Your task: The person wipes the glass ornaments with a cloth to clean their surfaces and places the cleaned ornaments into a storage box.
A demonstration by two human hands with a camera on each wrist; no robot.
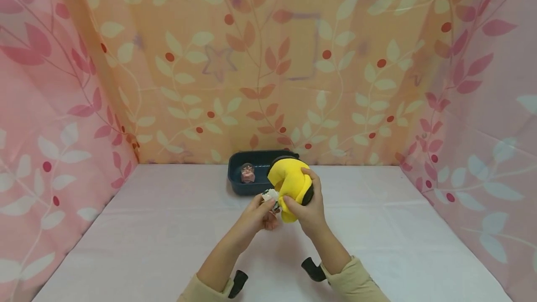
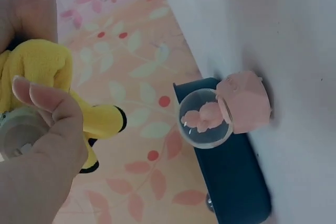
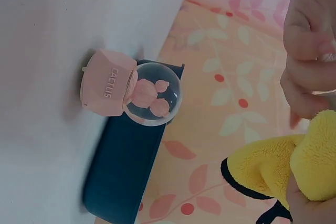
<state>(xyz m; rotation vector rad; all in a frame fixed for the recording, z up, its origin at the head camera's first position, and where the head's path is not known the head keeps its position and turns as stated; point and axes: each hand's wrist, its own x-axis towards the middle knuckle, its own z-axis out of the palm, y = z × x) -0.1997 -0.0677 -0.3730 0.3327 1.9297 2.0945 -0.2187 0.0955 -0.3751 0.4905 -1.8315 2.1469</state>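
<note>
Above the pale tabletop [image 1: 168, 232], my left hand [image 1: 251, 220] has its fingers and thumb closed round a small whitish ornament [image 1: 270, 195], mostly covered by my grip. My right hand [image 1: 311, 206] clutches a bunched yellow cloth [image 1: 293, 176] with black edging, one fold of it right beside the ornament. Beneath my hands a pink globe ornament [image 3: 111, 85], lettered on its base, stands upright on the tabletop, nearer me than the dark blue tray [image 1: 247, 191]. Inside that tray, toward its left end, sits another pinkish globe [image 1: 247, 174].
</note>
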